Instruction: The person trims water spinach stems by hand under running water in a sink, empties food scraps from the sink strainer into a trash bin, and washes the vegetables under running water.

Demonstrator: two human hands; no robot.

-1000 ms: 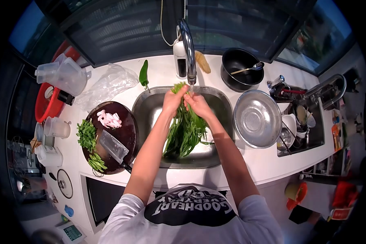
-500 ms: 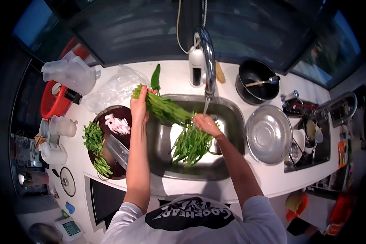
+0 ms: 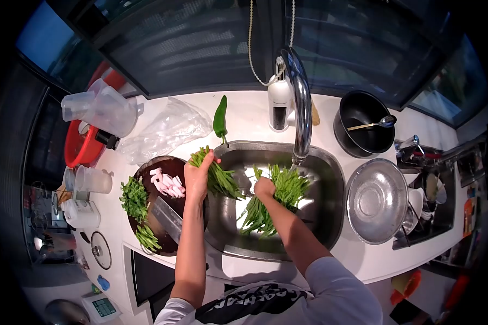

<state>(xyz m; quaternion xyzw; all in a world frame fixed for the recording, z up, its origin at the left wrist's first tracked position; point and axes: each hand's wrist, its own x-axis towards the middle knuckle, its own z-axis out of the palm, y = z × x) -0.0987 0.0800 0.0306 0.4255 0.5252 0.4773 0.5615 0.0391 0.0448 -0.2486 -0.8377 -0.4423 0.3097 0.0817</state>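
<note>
My left hand [image 3: 196, 176] is closed around a bunch of long green leafy vegetables [image 3: 222, 181], held over the left side of the steel sink [image 3: 322, 227]. The bunch's tips hang into the sink. My right hand [image 3: 264, 187] is closed on part of a larger heap of the same greens [image 3: 284, 189] in the middle of the basin. Its fingertips are hidden among the stems. The faucet [image 3: 303, 119] arches over the sink just behind that heap.
To the left, a round dark cutting board [image 3: 171, 230] holds a cleaver [image 3: 166, 216], pale pink strips [image 3: 167, 183] and chopped greens [image 3: 134, 197]. A green pepper [image 3: 219, 120] and plastic bag [image 3: 168, 130] lie behind. Rightward are a black pot [image 3: 350, 135] and metal basin [image 3: 378, 200].
My right hand has left the end of the held bunch and moved down into the heap in the sink. The left-hand bunch now droops more steeply. The view has shifted slightly.
</note>
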